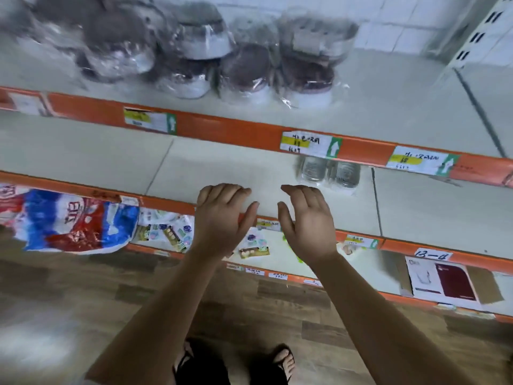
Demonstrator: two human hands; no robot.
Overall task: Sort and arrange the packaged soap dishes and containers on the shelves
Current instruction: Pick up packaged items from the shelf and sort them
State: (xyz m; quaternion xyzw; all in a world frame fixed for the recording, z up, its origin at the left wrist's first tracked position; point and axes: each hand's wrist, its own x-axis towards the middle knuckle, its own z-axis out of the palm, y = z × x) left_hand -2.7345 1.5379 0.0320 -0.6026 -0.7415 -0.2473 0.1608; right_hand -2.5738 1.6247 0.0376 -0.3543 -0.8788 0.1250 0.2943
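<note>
Several soap dishes and round containers wrapped in clear plastic [244, 70] stand in a loose cluster on the upper shelf [388, 107], brown lids over white bases; the left ones are blurred. A clear packaged pair of containers [329, 172] lies on the middle shelf [222, 168], partly under the upper shelf's orange edge. My left hand [222, 218] and my right hand [308, 220] hover side by side over the middle shelf's front edge, palms facing each other, fingers relaxed, holding nothing. The clear pack lies just beyond my right hand's fingertips.
Orange price strips [249, 132] with paper labels run along each shelf front. A red, white and blue bag [69, 220] and small printed packets [166, 229] sit on lower shelves. A boxed item [441, 282] lies at lower right. Wood-pattern floor and my sandalled feet [280, 362] are below.
</note>
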